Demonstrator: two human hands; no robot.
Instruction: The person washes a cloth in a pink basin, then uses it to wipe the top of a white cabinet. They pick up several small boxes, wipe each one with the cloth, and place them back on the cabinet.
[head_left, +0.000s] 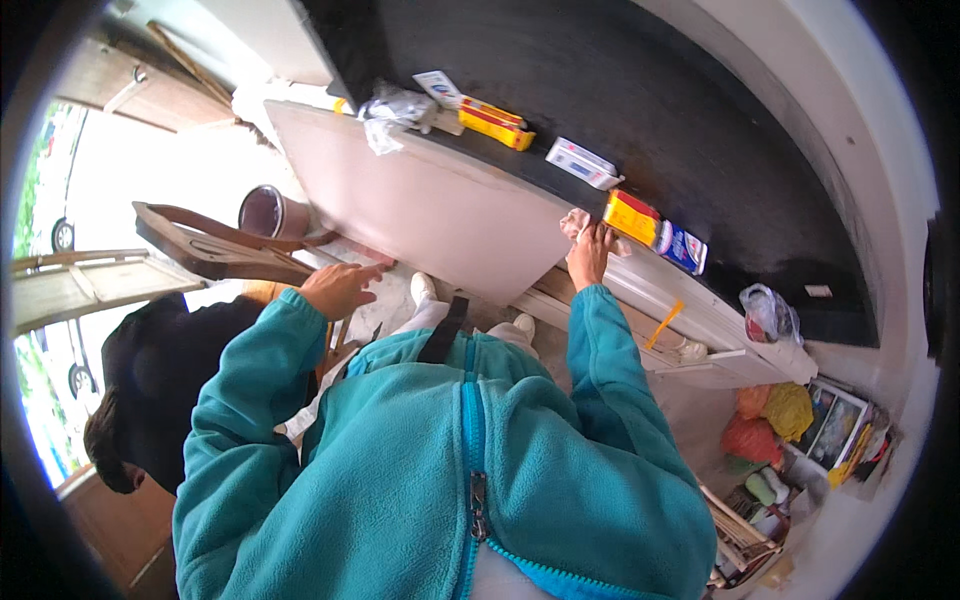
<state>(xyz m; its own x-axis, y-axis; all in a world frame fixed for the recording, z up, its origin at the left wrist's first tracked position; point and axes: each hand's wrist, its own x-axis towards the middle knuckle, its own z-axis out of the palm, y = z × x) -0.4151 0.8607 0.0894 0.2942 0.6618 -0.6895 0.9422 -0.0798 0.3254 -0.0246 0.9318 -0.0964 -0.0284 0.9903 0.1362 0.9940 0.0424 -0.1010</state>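
My right hand (589, 256) is closed on a crumpled pale cloth or tissue (575, 223) at the front edge of a black countertop (675, 135). Just beyond it stand a yellow and red box (631, 217) and a blue and white container (681, 248). Further left along the edge lie a white box (583, 163), another yellow and red box (495, 123), a white card or flat box (438, 88) and a clear plastic bag (396, 112). My left hand (341, 289) hangs in the air near a wooden chair back, fingers apart, holding nothing.
The wooden chair (225, 247) and a brown bucket (271, 213) stand at the left. A person in black (172, 375) is close on my left. A pale panel (420, 202) leans below the counter. At the right are a bagged item (770, 313), coloured bags (754, 442) and a crate (832, 420).
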